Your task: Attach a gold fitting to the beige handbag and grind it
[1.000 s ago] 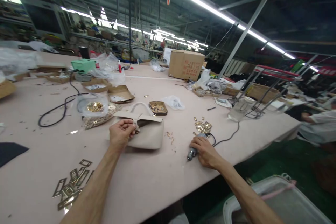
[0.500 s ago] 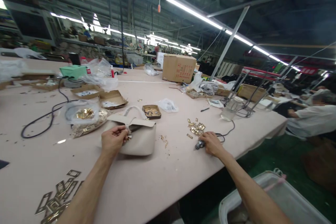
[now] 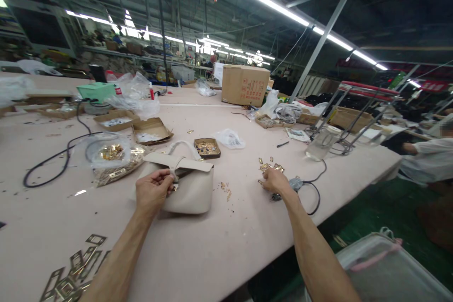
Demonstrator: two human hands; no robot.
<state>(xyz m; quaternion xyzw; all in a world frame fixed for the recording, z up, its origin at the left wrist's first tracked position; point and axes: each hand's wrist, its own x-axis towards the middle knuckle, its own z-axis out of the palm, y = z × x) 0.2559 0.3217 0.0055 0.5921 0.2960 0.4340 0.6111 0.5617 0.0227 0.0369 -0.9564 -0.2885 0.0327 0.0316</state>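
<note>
A beige handbag (image 3: 193,188) lies on the pink table (image 3: 198,250) in front of me. My left hand (image 3: 152,192) is closed on the bag's left side, pinching it by the flap and strap. My right hand (image 3: 275,180) rests, fingers curled, on the near edge of a small heap of gold metal fittings (image 3: 269,166); what the fingers hold is hidden. A corded electric screwdriver (image 3: 294,183) lies on the table just right of that hand, not held.
A small tray of gold fittings (image 3: 207,147) and a plastic bag of hardware (image 3: 111,153) sit behind the handbag. Flat metal frames (image 3: 74,269) lie near left. A cardboard box (image 3: 245,85) stands far back. A plastic bin (image 3: 389,273) is below right; a seated person (image 3: 428,160) at right.
My right hand let go of the screwdriver, which now lies on the table, and moved up to the gold fittings. My left hand stayed on the handbag.
</note>
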